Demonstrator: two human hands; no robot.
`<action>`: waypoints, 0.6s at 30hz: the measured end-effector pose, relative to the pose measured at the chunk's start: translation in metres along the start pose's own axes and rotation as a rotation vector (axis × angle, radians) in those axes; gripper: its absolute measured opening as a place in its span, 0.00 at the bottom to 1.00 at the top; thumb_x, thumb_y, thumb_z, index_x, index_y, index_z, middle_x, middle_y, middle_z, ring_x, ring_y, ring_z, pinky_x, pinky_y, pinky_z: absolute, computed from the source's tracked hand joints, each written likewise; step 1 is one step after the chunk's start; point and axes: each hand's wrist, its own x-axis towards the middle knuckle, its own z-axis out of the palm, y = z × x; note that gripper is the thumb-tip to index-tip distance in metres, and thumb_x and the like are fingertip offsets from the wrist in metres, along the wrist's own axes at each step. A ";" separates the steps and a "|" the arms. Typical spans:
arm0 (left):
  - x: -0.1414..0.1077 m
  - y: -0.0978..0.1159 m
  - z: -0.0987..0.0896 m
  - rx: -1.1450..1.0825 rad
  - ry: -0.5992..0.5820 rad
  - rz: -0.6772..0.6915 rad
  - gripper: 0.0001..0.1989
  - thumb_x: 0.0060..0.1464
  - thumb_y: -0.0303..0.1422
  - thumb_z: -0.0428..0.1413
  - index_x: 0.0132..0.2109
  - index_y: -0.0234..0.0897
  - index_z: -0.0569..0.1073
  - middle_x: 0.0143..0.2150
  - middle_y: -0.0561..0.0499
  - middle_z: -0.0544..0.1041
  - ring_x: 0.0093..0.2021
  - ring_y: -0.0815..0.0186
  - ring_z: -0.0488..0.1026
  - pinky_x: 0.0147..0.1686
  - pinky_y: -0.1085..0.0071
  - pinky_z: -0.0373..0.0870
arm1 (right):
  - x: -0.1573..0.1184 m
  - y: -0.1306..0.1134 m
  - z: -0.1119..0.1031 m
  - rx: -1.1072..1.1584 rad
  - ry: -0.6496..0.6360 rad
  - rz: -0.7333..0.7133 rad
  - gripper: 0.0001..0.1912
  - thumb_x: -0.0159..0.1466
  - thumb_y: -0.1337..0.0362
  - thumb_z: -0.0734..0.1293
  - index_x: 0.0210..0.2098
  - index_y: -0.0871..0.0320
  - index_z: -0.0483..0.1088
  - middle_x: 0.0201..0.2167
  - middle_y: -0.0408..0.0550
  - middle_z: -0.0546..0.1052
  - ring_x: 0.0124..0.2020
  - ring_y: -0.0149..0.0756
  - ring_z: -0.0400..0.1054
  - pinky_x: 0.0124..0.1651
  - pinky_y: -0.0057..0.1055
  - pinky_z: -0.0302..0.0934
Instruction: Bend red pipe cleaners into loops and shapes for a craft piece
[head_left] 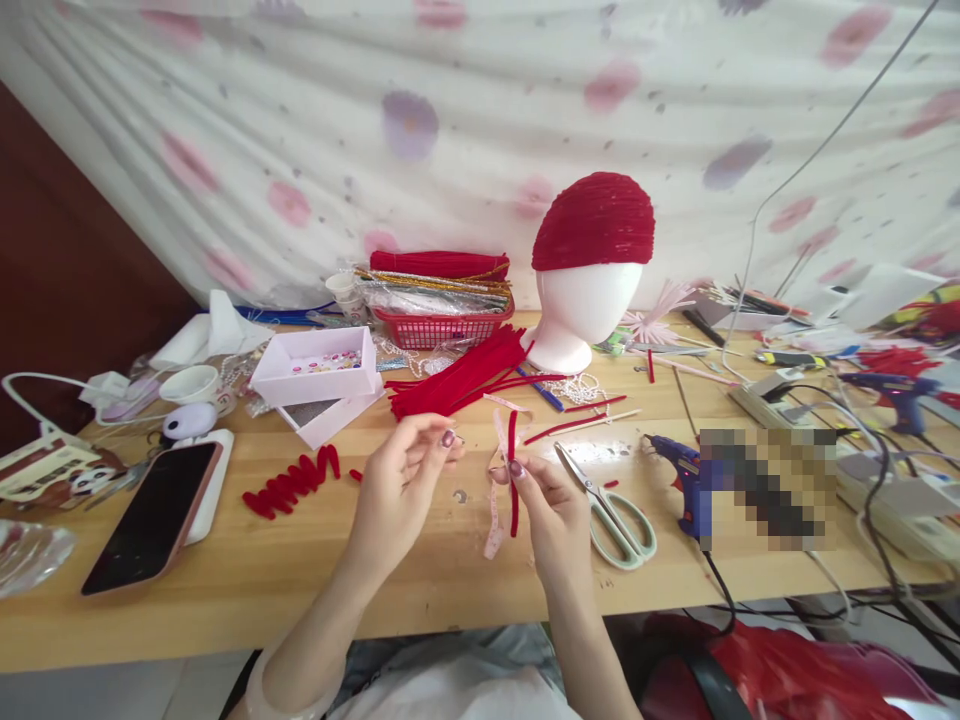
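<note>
A short red fuzzy strip [513,508] stands roughly upright between the thumb and fingers of my right hand [551,505]. My left hand [405,475] is raised to the left of it, thumb near the fingertips; whether anything small is between them cannot be made out. Behind the strip lies a pink measuring tape [493,535]. Just right of my right hand are scissors [619,520] with pale green handles. Several small red fuzzy pieces [289,483] lie in a row left of my left hand. Beyond the hands is a bundle of long red strips [457,375].
A white head form [589,300] wears a red cap [596,225]. Behind stands a red basket [442,330]. At left are a white box [315,367] and a phone [154,515]; at right, a blue glue gun [686,480], cables and a power strip [765,400].
</note>
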 end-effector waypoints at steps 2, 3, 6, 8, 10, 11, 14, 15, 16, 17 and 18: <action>0.005 -0.006 0.003 -0.030 -0.174 -0.115 0.12 0.62 0.42 0.53 0.44 0.39 0.74 0.44 0.47 0.80 0.44 0.62 0.79 0.46 0.65 0.76 | -0.001 -0.003 0.000 0.047 -0.078 0.012 0.11 0.60 0.54 0.72 0.32 0.55 0.77 0.27 0.47 0.82 0.33 0.41 0.76 0.43 0.37 0.68; 0.007 -0.010 0.006 -0.053 -0.239 -0.146 0.13 0.62 0.42 0.53 0.43 0.39 0.75 0.44 0.47 0.80 0.45 0.62 0.79 0.48 0.65 0.75 | -0.003 -0.005 0.000 0.060 -0.115 0.015 0.11 0.59 0.54 0.72 0.32 0.55 0.77 0.27 0.47 0.82 0.30 0.40 0.76 0.41 0.36 0.69; 0.006 -0.018 0.018 -0.177 -0.275 -0.208 0.11 0.61 0.40 0.54 0.37 0.37 0.75 0.37 0.49 0.80 0.40 0.64 0.78 0.45 0.69 0.74 | -0.007 -0.007 0.003 0.083 -0.201 0.058 0.12 0.60 0.53 0.71 0.34 0.55 0.77 0.30 0.46 0.82 0.19 0.34 0.70 0.28 0.32 0.67; 0.004 -0.022 0.025 -0.256 -0.194 -0.238 0.09 0.58 0.37 0.57 0.34 0.36 0.75 0.32 0.51 0.79 0.34 0.67 0.76 0.38 0.72 0.73 | -0.010 -0.006 0.005 0.078 -0.215 0.086 0.12 0.61 0.53 0.70 0.36 0.55 0.77 0.31 0.47 0.82 0.15 0.31 0.66 0.20 0.30 0.63; 0.000 -0.024 0.029 -0.270 -0.111 -0.222 0.07 0.56 0.35 0.58 0.32 0.36 0.74 0.30 0.52 0.77 0.32 0.68 0.74 0.36 0.73 0.72 | -0.011 -0.002 0.007 0.042 -0.187 0.062 0.11 0.61 0.54 0.71 0.35 0.56 0.77 0.31 0.47 0.82 0.19 0.33 0.69 0.22 0.30 0.64; -0.002 -0.024 0.030 -0.255 -0.087 -0.199 0.08 0.56 0.35 0.58 0.32 0.36 0.73 0.29 0.53 0.77 0.32 0.68 0.74 0.36 0.73 0.72 | -0.011 0.000 0.008 0.016 -0.167 0.033 0.11 0.61 0.55 0.71 0.35 0.56 0.77 0.32 0.48 0.82 0.23 0.36 0.72 0.25 0.31 0.66; -0.006 -0.025 0.028 -0.189 -0.006 -0.115 0.10 0.57 0.37 0.58 0.32 0.36 0.73 0.30 0.51 0.76 0.34 0.65 0.75 0.39 0.71 0.71 | -0.010 0.005 0.010 -0.069 -0.096 -0.046 0.10 0.62 0.57 0.69 0.36 0.57 0.77 0.33 0.49 0.82 0.33 0.42 0.76 0.33 0.33 0.68; -0.007 -0.025 0.025 -0.161 0.038 -0.089 0.10 0.57 0.38 0.57 0.32 0.36 0.72 0.31 0.50 0.77 0.36 0.64 0.75 0.40 0.70 0.71 | -0.009 0.007 0.009 -0.096 -0.067 -0.070 0.09 0.63 0.58 0.69 0.36 0.57 0.76 0.33 0.49 0.82 0.34 0.42 0.76 0.35 0.33 0.68; -0.007 -0.026 0.021 -0.118 0.069 -0.070 0.11 0.58 0.39 0.56 0.33 0.36 0.72 0.32 0.49 0.78 0.38 0.63 0.76 0.41 0.69 0.71 | -0.007 0.008 0.008 -0.125 -0.037 -0.101 0.08 0.63 0.59 0.68 0.36 0.57 0.76 0.33 0.49 0.82 0.34 0.41 0.76 0.36 0.34 0.68; -0.006 -0.027 0.017 -0.055 0.075 -0.052 0.11 0.58 0.39 0.56 0.34 0.37 0.73 0.35 0.48 0.78 0.40 0.62 0.76 0.44 0.68 0.71 | -0.005 0.009 0.005 -0.158 -0.012 -0.146 0.07 0.64 0.61 0.67 0.36 0.57 0.75 0.32 0.48 0.82 0.34 0.41 0.76 0.38 0.35 0.68; -0.004 -0.028 0.012 0.029 0.054 -0.032 0.10 0.58 0.39 0.55 0.35 0.37 0.73 0.37 0.47 0.79 0.42 0.60 0.76 0.46 0.66 0.70 | -0.002 0.009 0.002 -0.199 0.004 -0.206 0.06 0.65 0.62 0.66 0.37 0.57 0.74 0.32 0.48 0.82 0.35 0.40 0.76 0.41 0.35 0.67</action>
